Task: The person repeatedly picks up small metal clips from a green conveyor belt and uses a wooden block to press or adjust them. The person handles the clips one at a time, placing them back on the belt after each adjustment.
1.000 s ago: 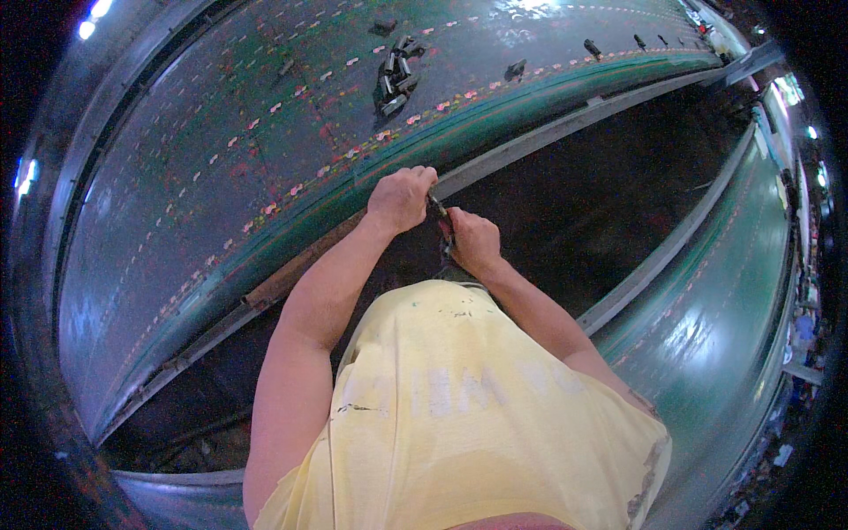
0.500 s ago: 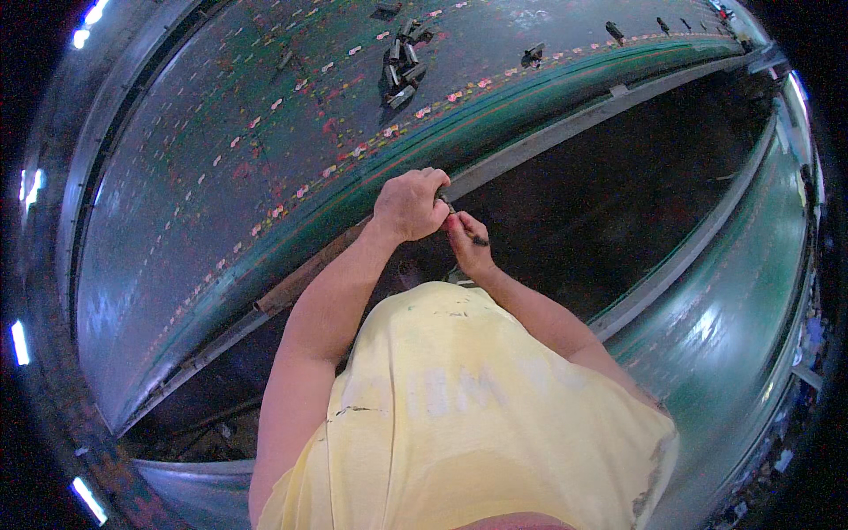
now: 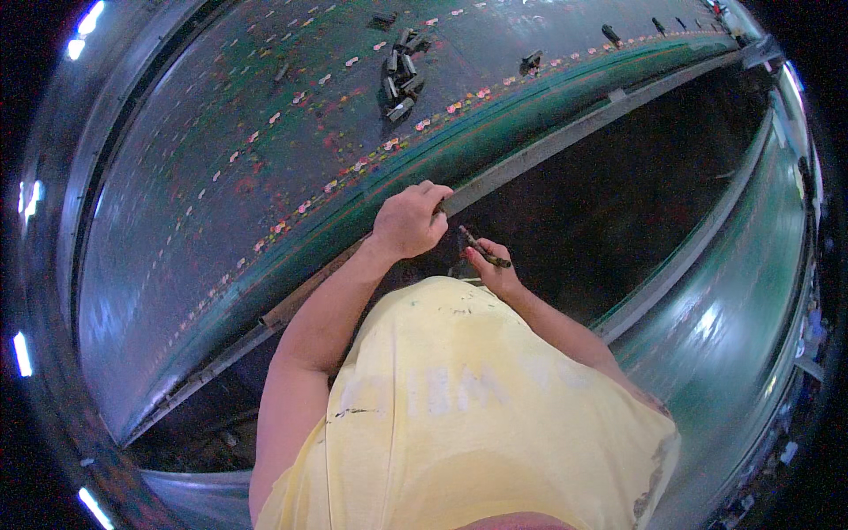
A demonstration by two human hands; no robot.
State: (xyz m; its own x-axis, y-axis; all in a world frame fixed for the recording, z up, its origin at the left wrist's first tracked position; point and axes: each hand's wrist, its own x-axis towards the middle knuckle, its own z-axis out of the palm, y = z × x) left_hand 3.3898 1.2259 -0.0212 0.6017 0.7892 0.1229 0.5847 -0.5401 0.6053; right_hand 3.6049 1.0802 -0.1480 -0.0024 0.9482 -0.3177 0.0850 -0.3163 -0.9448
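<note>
My left hand (image 3: pixel 411 219) is curled closed at the rail along the near edge of a long printing-type table. Its fingers hide whatever lies in them; a dark bit shows by the fingertips. Lower and to the right, my right hand (image 3: pixel 496 272) grips a slim dark tool (image 3: pixel 490 254), pen-like, tilted, with its tip pointing up toward the left hand. A small gap separates the two hands. The tool's exact kind is too small to tell.
Rows of small pink flower motifs cover the green table (image 3: pixel 203 238). Several dark blocks (image 3: pixel 402 108) lie heaped on it, with others spaced along its far right. A pale rail (image 3: pixel 539 146) edges it. Beyond the dark gap, another glossy green table (image 3: pixel 724 291) curves at the right.
My right hand has drawn down and right with the slim tool, away from the left hand. My left hand has shifted only slightly, staying closed by the rail.
</note>
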